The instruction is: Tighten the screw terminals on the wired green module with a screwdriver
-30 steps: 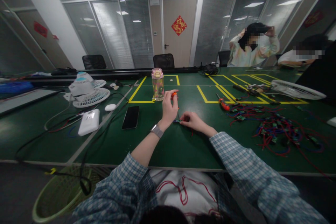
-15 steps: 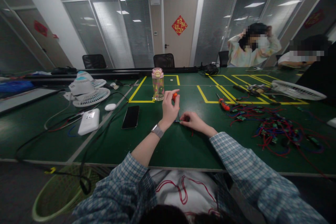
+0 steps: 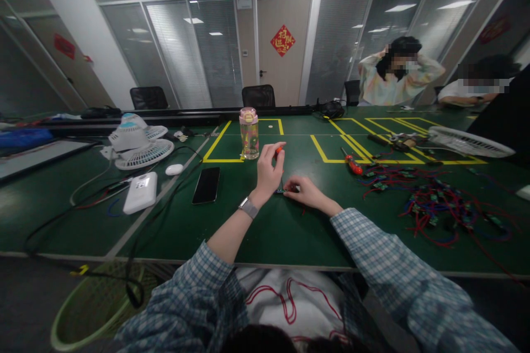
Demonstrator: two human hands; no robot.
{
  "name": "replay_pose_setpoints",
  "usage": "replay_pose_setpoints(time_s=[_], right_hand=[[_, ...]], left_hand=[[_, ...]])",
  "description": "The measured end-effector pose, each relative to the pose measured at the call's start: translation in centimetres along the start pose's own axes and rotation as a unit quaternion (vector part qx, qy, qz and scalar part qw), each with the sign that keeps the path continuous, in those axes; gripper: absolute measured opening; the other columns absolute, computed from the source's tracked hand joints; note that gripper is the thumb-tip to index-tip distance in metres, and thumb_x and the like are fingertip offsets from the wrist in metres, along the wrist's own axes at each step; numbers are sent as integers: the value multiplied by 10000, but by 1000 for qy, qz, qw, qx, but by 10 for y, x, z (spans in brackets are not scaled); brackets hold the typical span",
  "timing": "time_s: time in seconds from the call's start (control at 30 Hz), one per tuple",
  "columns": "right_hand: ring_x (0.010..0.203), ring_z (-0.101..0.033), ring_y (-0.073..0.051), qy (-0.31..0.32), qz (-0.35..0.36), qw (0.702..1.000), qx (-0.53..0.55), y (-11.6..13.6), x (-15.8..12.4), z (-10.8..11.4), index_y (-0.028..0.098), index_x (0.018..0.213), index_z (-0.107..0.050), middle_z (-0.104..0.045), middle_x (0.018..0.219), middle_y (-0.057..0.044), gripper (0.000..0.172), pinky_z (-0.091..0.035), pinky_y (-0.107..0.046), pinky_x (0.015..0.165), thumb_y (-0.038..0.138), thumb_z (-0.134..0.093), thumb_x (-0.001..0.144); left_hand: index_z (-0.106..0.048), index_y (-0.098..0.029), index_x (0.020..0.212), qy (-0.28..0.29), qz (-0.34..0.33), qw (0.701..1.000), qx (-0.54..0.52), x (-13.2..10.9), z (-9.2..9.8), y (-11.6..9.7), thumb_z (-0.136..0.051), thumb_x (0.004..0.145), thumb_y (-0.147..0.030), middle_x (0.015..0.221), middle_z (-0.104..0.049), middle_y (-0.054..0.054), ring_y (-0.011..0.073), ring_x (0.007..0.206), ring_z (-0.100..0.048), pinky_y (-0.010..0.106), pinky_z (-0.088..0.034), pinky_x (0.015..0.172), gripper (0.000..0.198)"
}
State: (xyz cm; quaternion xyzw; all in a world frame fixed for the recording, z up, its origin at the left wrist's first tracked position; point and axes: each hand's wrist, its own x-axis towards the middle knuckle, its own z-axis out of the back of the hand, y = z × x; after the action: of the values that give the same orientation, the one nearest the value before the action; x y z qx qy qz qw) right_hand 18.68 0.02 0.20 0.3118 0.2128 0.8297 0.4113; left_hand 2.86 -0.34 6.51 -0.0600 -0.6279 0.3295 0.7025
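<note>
Head view: bottle (image 3: 249, 138) stands just beyond left hand (image 3: 269, 174); black phone (image 3: 206, 185) lies farther left, second screwdriver (image 3: 354, 165) and tangle of wired boards (image 3: 441, 204) well to right. Left hand clamped around orange-handled screwdriver (image 3: 279, 150), thin shaft pointing down. Small green board (image 3: 280, 192) sits beneath, near tabletop (image 3: 269, 237), end pinched by right hand (image 3: 307, 193); fingers hide part, shaft tip seemingly touching board.
</note>
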Motion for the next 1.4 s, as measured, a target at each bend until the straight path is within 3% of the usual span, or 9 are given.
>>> replay_pose_setpoints(time_s=[0.43,0.57,0.8,1.4], right_hand=[[708,-570,-151,6,29,997,-73,4,-1,1,184,858,-675,-630,780,-21,88,-424,-283,695,245,-678,793],[710,-576,-157,8,27,998,-64,-1,0,0,175,869,-684,-642,775,-25,108,-431,-298,715,254,-684,795],[962,-593,-220,-8,36,999,-32,-10,0,-1,195,863,-692,-653,968,-63,116,-422,-407,917,287,-708,794],[1000,-657,-215,-25,33,998,56,-10,-4,-4,189,841,-706,-706,1071,-83,82,-469,-399,964,247,-694,785]], left_hand=[[-601,-204,1114,1,4,1000,1,1,-1,3,-396,1001,-267,1062,-641,71,176,994,-604,327,-476,892,243],[-600,-198,1118,1,4,1000,4,1,-2,5,-399,1000,-272,1043,-642,70,176,975,-606,327,-476,885,244],[-599,-191,1110,2,5,1000,1,1,-1,4,-412,996,-255,1052,-645,73,175,974,-607,319,-480,875,229],[-611,-207,1155,32,-6,999,-31,-1,1,0,-414,990,-241,991,-657,56,163,900,-616,306,-501,813,259]])
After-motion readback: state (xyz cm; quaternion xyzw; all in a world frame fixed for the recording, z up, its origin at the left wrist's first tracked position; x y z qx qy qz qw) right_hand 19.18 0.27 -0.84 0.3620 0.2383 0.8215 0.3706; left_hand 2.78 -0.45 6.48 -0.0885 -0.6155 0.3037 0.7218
